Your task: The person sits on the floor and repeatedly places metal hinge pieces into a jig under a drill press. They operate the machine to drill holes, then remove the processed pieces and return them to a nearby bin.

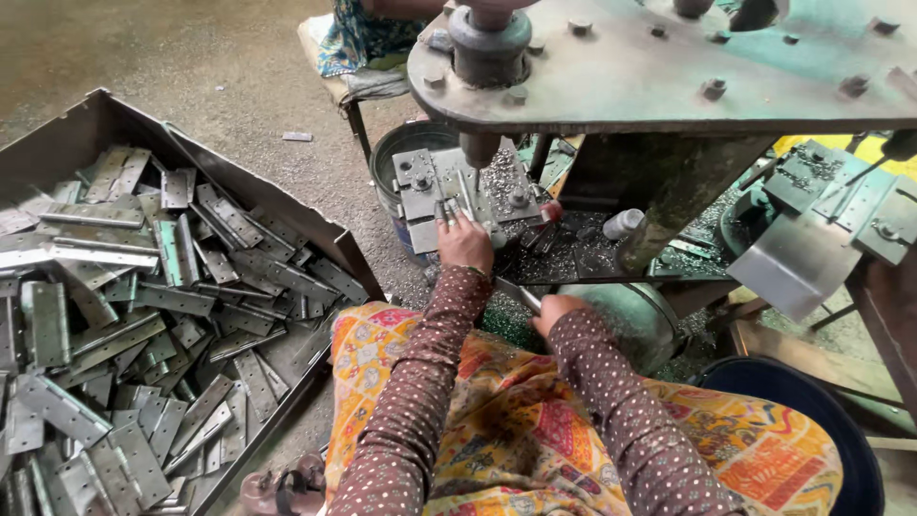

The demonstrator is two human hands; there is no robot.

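Steel hinge (pixel 453 208) lies on the press bed (pixel 430 191), directly under the press ram (pixel 478 148), and your left hand (pixel 465 241) rests on it with fingers pressing it flat. Just below the press bed, your right hand (pixel 554 311) is closed around a thin metal piece (pixel 516 293). Left of the press bed, well apart, a tray (pixel 315 225) holds heaped hinges (pixel 124 315).
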